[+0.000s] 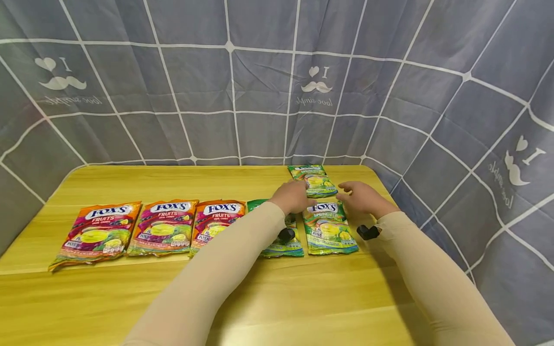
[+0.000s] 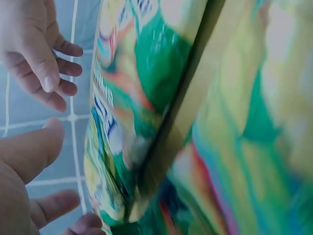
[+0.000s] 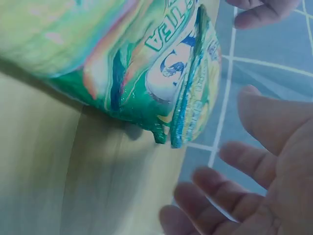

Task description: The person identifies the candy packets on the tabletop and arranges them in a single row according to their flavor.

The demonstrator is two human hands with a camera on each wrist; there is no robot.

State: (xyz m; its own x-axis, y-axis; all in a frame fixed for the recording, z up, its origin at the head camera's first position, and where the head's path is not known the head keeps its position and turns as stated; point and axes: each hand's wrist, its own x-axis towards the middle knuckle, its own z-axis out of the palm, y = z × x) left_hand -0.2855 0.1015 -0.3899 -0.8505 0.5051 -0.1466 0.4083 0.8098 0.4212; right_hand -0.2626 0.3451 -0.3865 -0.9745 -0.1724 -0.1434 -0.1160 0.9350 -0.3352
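Observation:
My left hand (image 1: pixel 291 196) hovers at the top of the green candy bags, its thumb and fingers spread. My right hand (image 1: pixel 363 198) is on the other side, fingers loosely bent and apart from the bags in the right wrist view. Between the hands lies a green Fox's bag (image 1: pixel 330 230) with its top edge toward the back. A second green bag (image 1: pixel 313 180) lies just behind it, its lower edge near the front bag's top. A third green bag (image 1: pixel 285 247) is partly hidden by my left sleeve. Neither hand visibly grips anything.
Three red-orange Fox's Fruits bags, the left one (image 1: pixel 97 233), the middle one (image 1: pixel 164 228) and the right one (image 1: pixel 216 221), continue the row leftward on the wooden table (image 1: pixel 143 298). A grey gridded curtain (image 1: pixel 259 86) hangs behind and along the right side.

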